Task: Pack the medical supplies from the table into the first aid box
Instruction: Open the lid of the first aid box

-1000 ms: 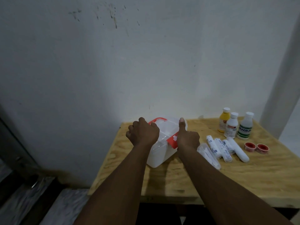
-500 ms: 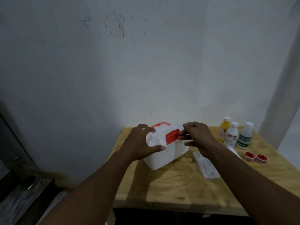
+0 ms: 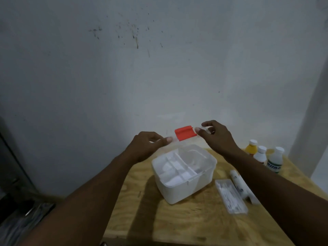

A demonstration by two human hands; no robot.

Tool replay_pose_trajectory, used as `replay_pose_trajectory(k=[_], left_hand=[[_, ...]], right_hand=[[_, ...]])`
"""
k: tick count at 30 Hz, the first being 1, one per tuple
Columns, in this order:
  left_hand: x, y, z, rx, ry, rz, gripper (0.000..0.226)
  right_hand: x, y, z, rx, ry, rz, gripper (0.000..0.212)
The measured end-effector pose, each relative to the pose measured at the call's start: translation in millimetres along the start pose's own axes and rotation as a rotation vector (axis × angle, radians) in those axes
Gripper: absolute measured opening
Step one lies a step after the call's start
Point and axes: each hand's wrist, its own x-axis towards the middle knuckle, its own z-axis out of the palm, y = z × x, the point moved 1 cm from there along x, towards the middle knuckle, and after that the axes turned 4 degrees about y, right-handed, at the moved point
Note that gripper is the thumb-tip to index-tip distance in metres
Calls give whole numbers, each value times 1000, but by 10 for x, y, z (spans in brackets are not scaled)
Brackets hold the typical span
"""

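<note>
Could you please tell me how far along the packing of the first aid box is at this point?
Done: the first aid box is open on the table.

In hand: the left hand and right hand hold its clear lid, with the red latch, up above it.

Left: all the packing. The three bottles, the bandage rolls and the clear flat case remain on the table.

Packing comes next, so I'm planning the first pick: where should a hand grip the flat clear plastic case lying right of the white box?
Probably pinch the flat clear plastic case across its long side edges, from above. It lies flat on the wooden table, with the wrapped rolls close along its right edge.
</note>
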Motion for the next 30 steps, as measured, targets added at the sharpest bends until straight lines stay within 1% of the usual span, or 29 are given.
replay_pose_trajectory(k=[3,7,11,15,17,20,22,24,27,30], left_hand=[[232,-4,-110,-134,-89,-152,87],[504,-114,-197,-202,-246,-334,79],[727,-281,-218,-332,-317,-463,88],[893,-407,-176,-495,-321,-534,100],[941,-498,-124,-553,-314,-551,97],[965,-660,-32,-573,-301,-576,88],[951,-732,26,-597,-285,-599,85],[925,-770,90,-641,-256,-612,84],[869,-826,208,-674,-223,-650,83],[816,-894,348,-663,-224,-696,84]], right_hand=[[258,-99,38,7,-27,1,43],[577,-130,127,46,-82,37,38],[813,-116,251,92,-127,54,37],[980,-56,369,144,-170,86,34],[1042,1,424,162,-184,100,34],[1085,121,501,175,-203,161,36],[1098,223,540,190,-201,218,31],[1087,331,563,218,-192,277,28],[1025,510,584,249,-180,380,37],[932,681,611,291,-171,479,28]])
